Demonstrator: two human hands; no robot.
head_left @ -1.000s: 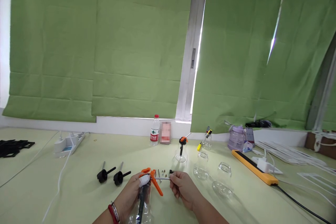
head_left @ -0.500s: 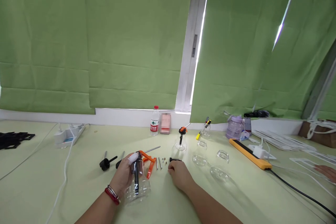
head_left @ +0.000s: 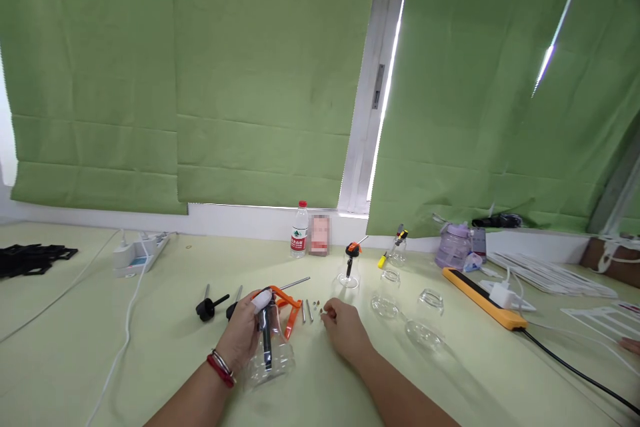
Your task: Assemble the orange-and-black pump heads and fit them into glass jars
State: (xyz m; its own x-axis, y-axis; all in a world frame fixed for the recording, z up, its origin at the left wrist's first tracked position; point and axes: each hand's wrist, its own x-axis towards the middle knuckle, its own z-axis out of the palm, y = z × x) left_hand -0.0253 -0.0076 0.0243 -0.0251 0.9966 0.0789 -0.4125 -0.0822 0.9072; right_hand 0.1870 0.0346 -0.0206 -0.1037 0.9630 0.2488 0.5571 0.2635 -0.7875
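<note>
Left hand point(head_left: 241, 341) wraps the clear vessel point(head_left: 281, 359), orange lever point(head_left: 291, 325) at its top. Upright bottle point(head_left: 299, 235) behind: red label, white characters too small to read. Right hand point(head_left: 347, 333), fingers bent, beside small metal parts point(head_left: 316, 305) on surface point(head_left: 170, 360); pinch cannot be told.

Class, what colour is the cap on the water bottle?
The cap is red, clearest in the head view.

Left hand point(head_left: 243, 335) covers part of the clear bottle point(head_left: 278, 355) and a black cap point(head_left: 231, 311). Contents of right hand's point(head_left: 346, 329) fingertips: indeterminable. Pink box point(head_left: 320, 235) face is blurred. Right frame edge truncates a co-worker's hand point(head_left: 631, 345).
</note>
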